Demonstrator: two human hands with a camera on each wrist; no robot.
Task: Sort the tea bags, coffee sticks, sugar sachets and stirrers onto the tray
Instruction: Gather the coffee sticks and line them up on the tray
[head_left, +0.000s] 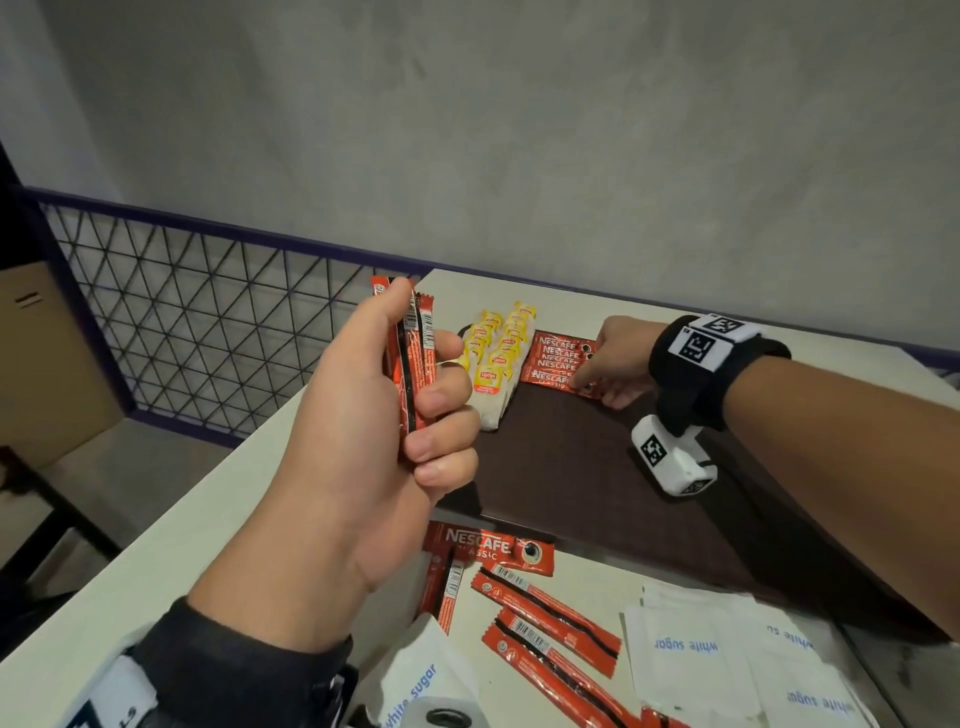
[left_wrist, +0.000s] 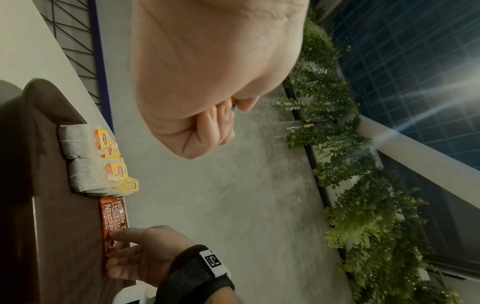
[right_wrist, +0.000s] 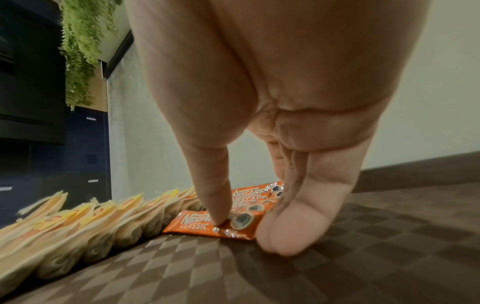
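Note:
My left hand (head_left: 415, 395) is raised over the table's left part and grips several red coffee sticks (head_left: 410, 332) upright; only an orange stick tip (left_wrist: 233, 100) shows past the left hand (left_wrist: 215, 123) in its wrist view. On the dark brown tray (head_left: 571, 467) lie rows of yellow-tagged tea bags (head_left: 498, 358) and, beside them, overlapping red Nescafe sachets (head_left: 556, 361). My right hand (head_left: 613, 364) rests at the sachets' right end. In the right wrist view, the right hand (right_wrist: 250, 232) presses its thumb on the nearest sachet (right_wrist: 193, 223), the other fingers touching the tray (right_wrist: 363, 246).
On the white table (head_left: 156, 561) in front of the tray lie a Nescafe sachet (head_left: 488, 545), loose coffee sticks (head_left: 550, 613) and white sugar sachets (head_left: 691, 649). A wire mesh railing (head_left: 208, 322) runs along the table's left side, with a cardboard box (head_left: 41, 353) beyond.

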